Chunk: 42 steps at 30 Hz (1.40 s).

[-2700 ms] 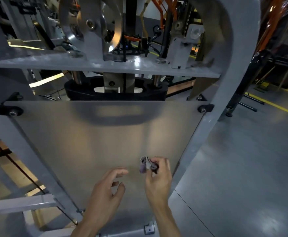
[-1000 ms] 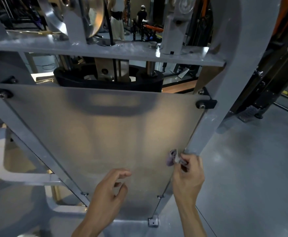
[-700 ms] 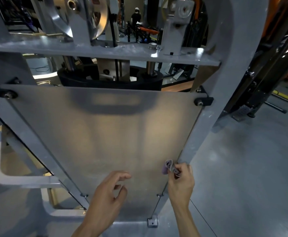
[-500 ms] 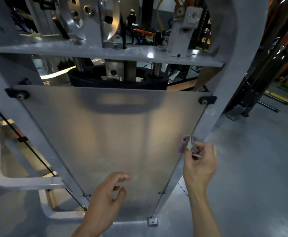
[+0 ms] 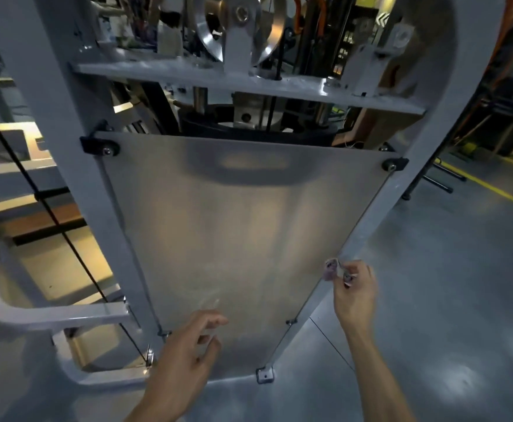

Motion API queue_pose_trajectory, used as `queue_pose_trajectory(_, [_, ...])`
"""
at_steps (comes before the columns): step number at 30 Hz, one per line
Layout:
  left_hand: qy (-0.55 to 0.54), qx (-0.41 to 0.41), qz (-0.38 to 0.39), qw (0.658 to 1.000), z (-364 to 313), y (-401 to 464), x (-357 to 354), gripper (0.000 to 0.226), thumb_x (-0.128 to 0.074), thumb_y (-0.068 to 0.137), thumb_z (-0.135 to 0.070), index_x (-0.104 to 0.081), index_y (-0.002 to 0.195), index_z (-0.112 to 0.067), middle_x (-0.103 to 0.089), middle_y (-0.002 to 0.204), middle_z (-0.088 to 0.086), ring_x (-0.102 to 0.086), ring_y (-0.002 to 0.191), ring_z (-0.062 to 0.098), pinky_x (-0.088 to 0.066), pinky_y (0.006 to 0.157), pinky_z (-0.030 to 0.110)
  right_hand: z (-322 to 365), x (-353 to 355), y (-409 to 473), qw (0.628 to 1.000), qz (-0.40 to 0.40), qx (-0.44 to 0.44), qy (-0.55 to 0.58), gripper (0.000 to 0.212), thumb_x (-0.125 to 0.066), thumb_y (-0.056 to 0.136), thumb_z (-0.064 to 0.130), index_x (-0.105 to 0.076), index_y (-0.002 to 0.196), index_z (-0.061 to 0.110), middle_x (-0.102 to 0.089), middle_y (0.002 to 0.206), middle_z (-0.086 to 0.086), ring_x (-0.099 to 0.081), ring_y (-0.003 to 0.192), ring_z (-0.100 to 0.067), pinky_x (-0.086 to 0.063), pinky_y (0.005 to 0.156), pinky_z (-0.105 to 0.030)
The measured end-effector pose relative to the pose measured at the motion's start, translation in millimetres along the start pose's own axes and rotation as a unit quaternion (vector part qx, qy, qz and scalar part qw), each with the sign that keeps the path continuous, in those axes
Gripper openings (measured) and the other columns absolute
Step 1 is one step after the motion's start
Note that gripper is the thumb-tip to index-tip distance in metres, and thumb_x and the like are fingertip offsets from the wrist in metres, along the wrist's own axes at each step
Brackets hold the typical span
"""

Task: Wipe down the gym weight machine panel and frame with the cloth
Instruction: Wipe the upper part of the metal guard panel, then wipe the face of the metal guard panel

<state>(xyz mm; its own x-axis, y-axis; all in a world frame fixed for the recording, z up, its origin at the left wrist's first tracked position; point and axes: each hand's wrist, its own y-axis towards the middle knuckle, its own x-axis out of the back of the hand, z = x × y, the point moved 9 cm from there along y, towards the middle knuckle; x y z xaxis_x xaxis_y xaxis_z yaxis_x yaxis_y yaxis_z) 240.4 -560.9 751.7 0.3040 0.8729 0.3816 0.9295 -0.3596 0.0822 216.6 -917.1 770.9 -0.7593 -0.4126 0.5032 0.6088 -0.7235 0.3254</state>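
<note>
I am holding the cloth [image 5: 330,268] in my right hand [image 5: 354,292], pinching it between thumb and fingertips, bunched into a small wad. The wad is touching the right edge of the metal panel [image 5: 234,239], just where the panel is meeting the grey frame [image 5: 380,214]. My left hand [image 5: 185,357] is hovering near the lower part of the panel with fingers loosely curled, holding nothing. My two hands are apart.

The cloth is looking soft and very light to me, so I am thinking it will fold and slip out if I am gripping only a corner; keeping the whole wad behind my fingertips should give better pressure. The panel is looking smooth, thin and slightly shiny, so I am expecting the cloth to slide easily on it, and perhaps the sheet to flex a little in the middle. The frame is painted, stiff and heavy, and I am judging it can take firm rubbing. Near the black corner bracket [image 5: 394,164] and the small bolts the cloth may be catching.
</note>
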Motion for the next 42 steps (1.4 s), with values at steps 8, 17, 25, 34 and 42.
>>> queue_pose_trajectory(8, [0.064, -0.061, 0.031, 0.996, -6, 2, -12, 0.046, -0.065, 0.089, 0.005, -0.066, 0.109, -0.036, -0.057, 0.123, -0.032, -0.058, 0.115, -0.007, -0.044, 0.097, 0.014, 28, 29, -15, 0.996, 0.012, -0.042, 0.078, 0.021, -0.067, 0.099, 0.022, -0.058, 0.091, 0.040, -0.056, 0.095, 0.035, -0.073, 0.067, -0.018, -0.058, 0.051, -0.050])
queue_pose_trajectory(17, [0.138, -0.075, 0.007, 0.987, -16, 31, -44, 0.044, -0.061, 0.095, -0.004, -0.061, 0.118, -0.041, -0.055, 0.128, -0.029, -0.056, 0.122, -0.003, -0.044, 0.103, 0.022, 20, 9, 5, 0.969, 0.097, -0.011, 0.228, 0.017, -0.062, 0.102, 0.010, -0.056, 0.100, 0.026, -0.076, 0.084, 0.006, -0.076, 0.080, -0.023, -0.062, 0.067, -0.044])
queue_pose_trajectory(25, [0.247, -0.158, -0.042, 0.955, -25, 53, -90, 0.039, -0.059, 0.094, -0.005, -0.065, 0.125, -0.028, -0.054, 0.137, -0.022, -0.053, 0.126, 0.002, -0.033, 0.105, 0.010, 4, 1, 28, 0.967, 0.105, 0.178, 0.147, 0.028, -0.075, 0.086, -0.003, -0.071, 0.105, 0.018, -0.064, 0.103, 0.004, -0.064, 0.095, -0.014, -0.054, 0.078, -0.027])
queue_pose_trajectory(34, [0.433, -0.387, -0.153, 0.800, -34, 93, -116, 0.056, -0.065, 0.084, -0.006, -0.061, 0.140, -0.009, -0.045, 0.158, 0.005, -0.042, 0.147, 0.027, -0.038, 0.115, 0.052, 35, -15, 26, 0.928, -0.016, 0.372, 0.032, 0.027, -0.080, 0.084, 0.000, -0.076, 0.108, 0.013, -0.057, 0.103, 0.002, -0.060, 0.087, -0.018, -0.052, 0.076, -0.028])
queue_pose_trajectory(42, [0.488, -0.462, -0.261, 0.693, -14, 105, -114, 0.047, -0.055, 0.097, -0.020, -0.059, 0.143, -0.010, -0.043, 0.159, 0.004, -0.042, 0.147, 0.026, -0.035, 0.115, 0.055, 8, -37, 10, 0.870, -0.113, 0.479, -0.022, 0.025, -0.078, 0.085, 0.001, -0.077, 0.107, 0.012, -0.060, 0.102, -0.003, -0.058, 0.084, -0.015, -0.051, 0.071, -0.032])
